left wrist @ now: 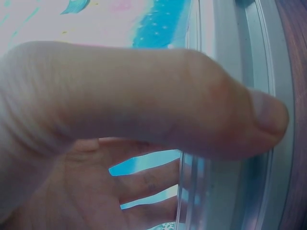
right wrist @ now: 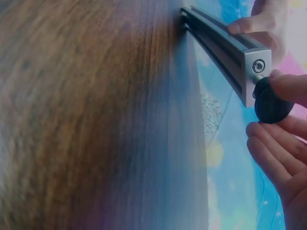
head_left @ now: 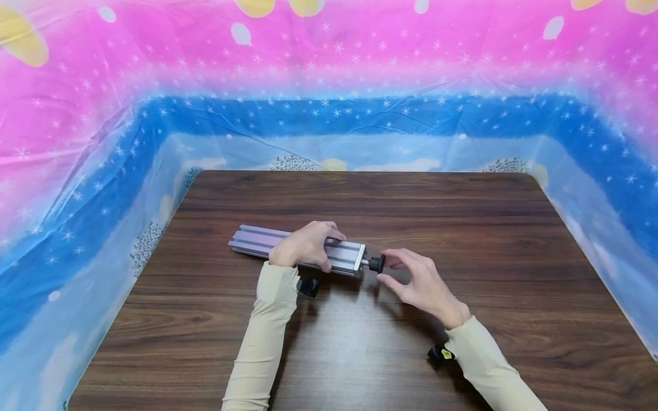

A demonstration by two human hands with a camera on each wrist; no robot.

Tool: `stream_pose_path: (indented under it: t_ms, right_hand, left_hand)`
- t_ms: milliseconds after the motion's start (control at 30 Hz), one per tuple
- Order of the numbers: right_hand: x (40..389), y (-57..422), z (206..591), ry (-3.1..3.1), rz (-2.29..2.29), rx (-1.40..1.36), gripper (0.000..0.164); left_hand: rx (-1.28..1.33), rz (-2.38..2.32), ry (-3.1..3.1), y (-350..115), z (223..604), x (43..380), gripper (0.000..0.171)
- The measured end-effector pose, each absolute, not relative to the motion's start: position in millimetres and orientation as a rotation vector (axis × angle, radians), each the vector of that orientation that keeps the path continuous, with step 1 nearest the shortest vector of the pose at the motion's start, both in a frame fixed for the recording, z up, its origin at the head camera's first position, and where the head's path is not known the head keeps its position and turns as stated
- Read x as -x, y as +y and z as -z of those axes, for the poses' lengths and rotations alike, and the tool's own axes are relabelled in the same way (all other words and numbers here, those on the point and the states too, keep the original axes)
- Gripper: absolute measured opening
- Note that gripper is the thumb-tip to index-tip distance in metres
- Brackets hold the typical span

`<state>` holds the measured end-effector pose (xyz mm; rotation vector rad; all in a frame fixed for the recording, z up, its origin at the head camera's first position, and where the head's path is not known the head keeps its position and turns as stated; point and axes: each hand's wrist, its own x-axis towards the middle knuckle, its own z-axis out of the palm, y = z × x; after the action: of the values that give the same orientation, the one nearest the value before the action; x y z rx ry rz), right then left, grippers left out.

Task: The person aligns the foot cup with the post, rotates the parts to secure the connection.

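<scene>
A silver aluminium extrusion [head_left: 257, 235] with lengthwise grooves lies slanted on the table. My left hand [head_left: 305, 242] grips it across the top near its right half, with the thumb [left wrist: 230, 112] on the near side and the fingers over the far side. Its right end has a flat end plate [right wrist: 249, 81] with a bolt head [right wrist: 259, 65]. From that plate a black levelling foot [head_left: 377, 264] sticks out on a short metal stud. My right hand [head_left: 424, 282] pinches the foot's round base between thumb and fingers.
The brown wood-grain table [head_left: 514, 240] reaches back to a pink and blue patterned cloth [head_left: 360, 117] hanging around it. A small black device is at the left wrist [head_left: 308, 287] and another at the right wrist [head_left: 440, 354].
</scene>
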<state>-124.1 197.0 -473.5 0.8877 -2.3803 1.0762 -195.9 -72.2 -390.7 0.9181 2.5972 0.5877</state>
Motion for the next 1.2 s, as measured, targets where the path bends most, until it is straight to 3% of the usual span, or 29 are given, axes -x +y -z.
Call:
stream_pose_path:
  t_ms: [233, 467, 533, 667, 733, 967, 1200]
  right_hand:
    - [122.1, 193.8, 469.5, -2.519, -1.139, -0.769, 0.023]
    - [120.6, 193.5, 468.5, -2.627, -1.137, -0.682, 0.028]
    - [119.9, 194.8, 469.6, -2.603, -1.118, -0.713, 0.032]
    - [120.1, 196.8, 473.2, -2.482, -1.073, -0.860, 0.060]
    - [121.1, 196.8, 474.0, -2.434, -1.044, -0.917, 0.065]
    - [123.8, 194.7, 473.5, -2.397, -1.040, -0.950, 0.048]
    - [122.3, 192.9, 474.1, -2.471, -1.093, -0.885, 0.041]
  left_hand:
    - [-0.927, -0.597, 2.595, -72.6, 391.1, 196.3, 0.067]
    - [-0.926, -0.588, 2.592, -72.7, 392.3, 196.2, 0.067]
    - [-0.927, -0.585, 2.595, -72.8, 392.4, 196.2, 0.068]
    - [-0.932, -0.585, 2.596, -72.8, 392.5, 196.4, 0.068]
    - [-0.932, -0.583, 2.598, -72.8, 392.3, 196.5, 0.068]
    - [-0.948, -0.580, 2.601, -72.8, 393.3, 196.3, 0.067]
    - [-0.957, -0.582, 2.612, -72.7, 395.3, 196.2, 0.068]
